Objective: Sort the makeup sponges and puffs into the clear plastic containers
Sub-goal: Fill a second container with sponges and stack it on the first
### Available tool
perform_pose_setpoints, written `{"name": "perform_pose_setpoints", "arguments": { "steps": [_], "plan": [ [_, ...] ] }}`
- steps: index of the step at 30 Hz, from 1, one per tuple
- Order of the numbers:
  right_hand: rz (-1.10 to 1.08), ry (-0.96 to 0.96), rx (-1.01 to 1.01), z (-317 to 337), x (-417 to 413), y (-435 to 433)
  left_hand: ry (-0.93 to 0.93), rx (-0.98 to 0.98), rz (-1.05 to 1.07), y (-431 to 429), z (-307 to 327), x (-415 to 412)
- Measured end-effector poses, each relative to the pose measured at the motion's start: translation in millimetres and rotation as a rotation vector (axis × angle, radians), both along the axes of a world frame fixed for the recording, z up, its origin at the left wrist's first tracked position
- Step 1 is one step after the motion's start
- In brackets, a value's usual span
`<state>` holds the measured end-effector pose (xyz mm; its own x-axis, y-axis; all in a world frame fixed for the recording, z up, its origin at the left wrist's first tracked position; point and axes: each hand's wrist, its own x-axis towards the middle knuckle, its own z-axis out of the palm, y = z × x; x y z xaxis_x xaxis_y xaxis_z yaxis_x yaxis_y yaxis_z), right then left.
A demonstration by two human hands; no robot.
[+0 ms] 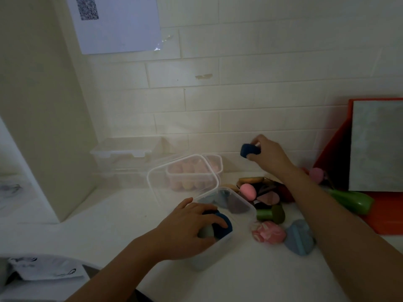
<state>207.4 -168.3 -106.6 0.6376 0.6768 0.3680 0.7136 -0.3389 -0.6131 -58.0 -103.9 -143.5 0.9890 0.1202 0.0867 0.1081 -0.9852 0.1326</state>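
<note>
Collision is risked: navy sponge [249, 150], pinched in right hand [269, 154], may be blocked from clear container [245, 204] by left hand [188, 225] gripping round blue sponge [226, 225].

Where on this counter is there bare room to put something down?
Bare counter lies left of the near container and in front of the blue puff. The sponge pile beside the orange tray is crowded.

Under the grip of the left hand [185, 227], a dark blue puff [226, 224] and a pale sponge [206, 233] were largely covered.
</note>
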Motion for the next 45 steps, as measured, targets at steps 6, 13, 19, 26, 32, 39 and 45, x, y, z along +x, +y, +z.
{"name": "perform_pose_setpoints", "arguments": {
  "steps": [6, 13, 19, 26, 32, 39, 45],
  "plan": [
    [0.634, -0.11, -0.496, 48.5, -60.7, -40.8, 0.008, 0.027, 0.0, 2.2, -2.0, 2.8],
    [0.723, -0.168, -0.729, 39.1, -98.7, -50.0, 0.035, 0.041, 0.015, -3.0, 3.0, 4.2],
    [0.728, -0.268, -0.804, 38.8, -112.6, -42.3, 0.05, 0.039, 0.03, -4.0, 2.9, 4.9],
    [0.697, -0.337, -0.907, 30.9, -121.1, -31.5, 0.028, 0.009, 0.052, -6.3, 2.6, 4.9],
    [0.543, -0.385, -0.853, 11.3, -128.2, -29.4, 0.013, -0.007, 0.072, -9.0, 2.8, 4.4],
    [0.469, -0.429, -0.893, -1.9, -136.1, -18.7, -0.006, -0.023, 0.063, -8.6, 1.5, 5.6],
    [0.459, -0.329, -0.926, -4.0, -127.5, -21.6, 0.041, -0.019, 0.094, -5.1, 3.0, 8.9]
  ]
}}
